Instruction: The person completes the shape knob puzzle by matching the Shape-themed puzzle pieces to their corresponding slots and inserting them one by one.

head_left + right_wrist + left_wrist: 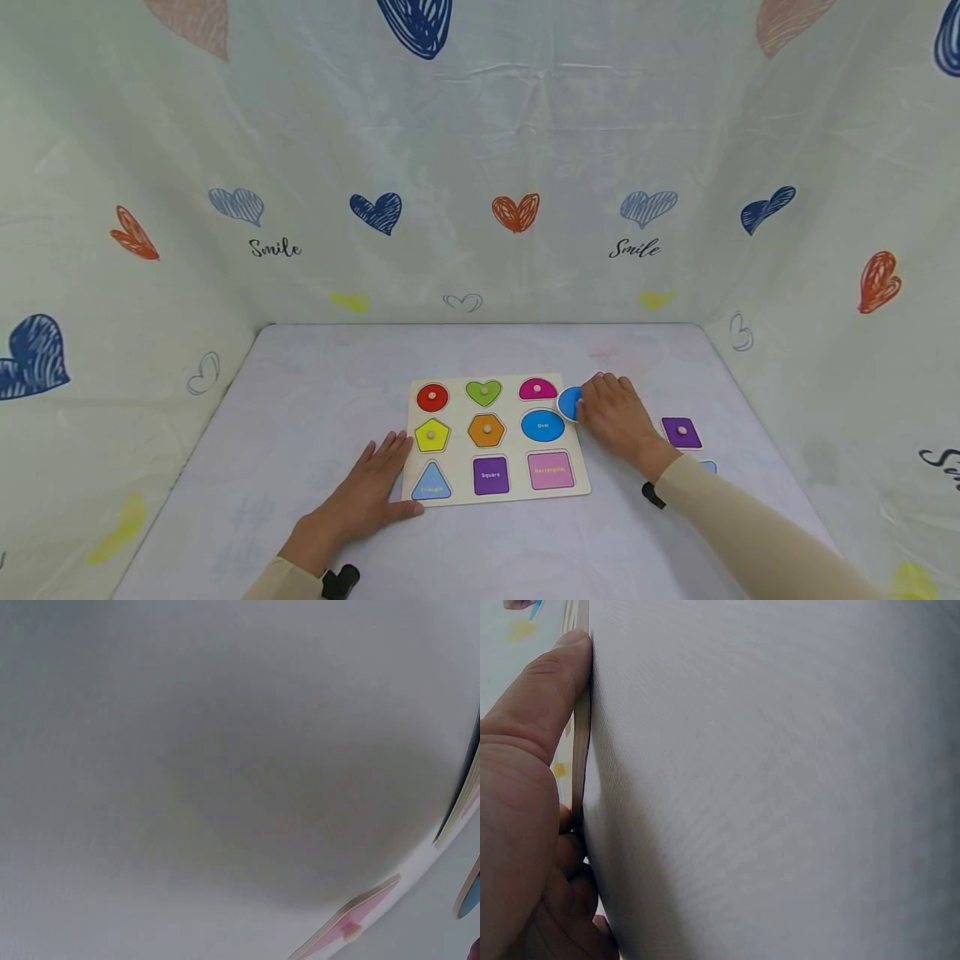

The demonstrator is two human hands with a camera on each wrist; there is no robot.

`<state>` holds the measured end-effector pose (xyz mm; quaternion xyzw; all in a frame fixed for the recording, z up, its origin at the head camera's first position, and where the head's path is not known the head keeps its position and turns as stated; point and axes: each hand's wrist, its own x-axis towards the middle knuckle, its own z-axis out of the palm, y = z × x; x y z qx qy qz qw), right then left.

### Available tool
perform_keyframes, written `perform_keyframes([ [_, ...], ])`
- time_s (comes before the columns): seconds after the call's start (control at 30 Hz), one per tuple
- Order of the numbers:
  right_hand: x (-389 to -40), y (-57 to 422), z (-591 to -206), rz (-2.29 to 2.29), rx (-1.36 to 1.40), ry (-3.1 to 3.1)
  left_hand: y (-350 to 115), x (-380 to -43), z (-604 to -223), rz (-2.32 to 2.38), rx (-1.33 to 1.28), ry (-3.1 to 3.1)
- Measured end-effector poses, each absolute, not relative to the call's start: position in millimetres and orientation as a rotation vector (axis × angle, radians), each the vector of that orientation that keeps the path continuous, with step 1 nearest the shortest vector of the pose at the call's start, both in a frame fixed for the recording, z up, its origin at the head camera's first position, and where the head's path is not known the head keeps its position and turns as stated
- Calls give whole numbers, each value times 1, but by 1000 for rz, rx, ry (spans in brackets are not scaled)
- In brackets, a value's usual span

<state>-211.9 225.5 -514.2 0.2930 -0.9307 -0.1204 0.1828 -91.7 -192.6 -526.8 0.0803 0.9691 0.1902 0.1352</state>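
Observation:
A cream puzzle board (459, 467) lies on the table in the head view, printed with coloured shapes in rows. Pieces with small knobs sit in the red circle, green heart, magenta half circle, yellow pentagon and orange hexagon places. The blue oval place (543, 426) shows its printed word. My right hand (618, 417) pinches a blue oval piece (567, 403) at the board's upper right edge; its fingertips hide part of the piece. My left hand (367, 483) rests at the board's left edge with its fingers extended, the thumb near the lower corner.
Right of the board lie a purple square piece (681, 433) and a light blue piece (708, 467), partly hidden by the right sleeve. A pink knobbed piece (349, 928) shows in the right wrist view. Curtains printed with hearts stand behind and beside the table.

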Motion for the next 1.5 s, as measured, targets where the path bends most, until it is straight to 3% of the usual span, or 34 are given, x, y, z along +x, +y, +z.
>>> perform_keyframes([
  [0.8,-202,187,-525,-333,1000,-2593,-192,-93,-527,537,235,2808],
  [1.5,-199,170,-528,-381,985,-2653,-192,-93,-529,547,247,2818],
])
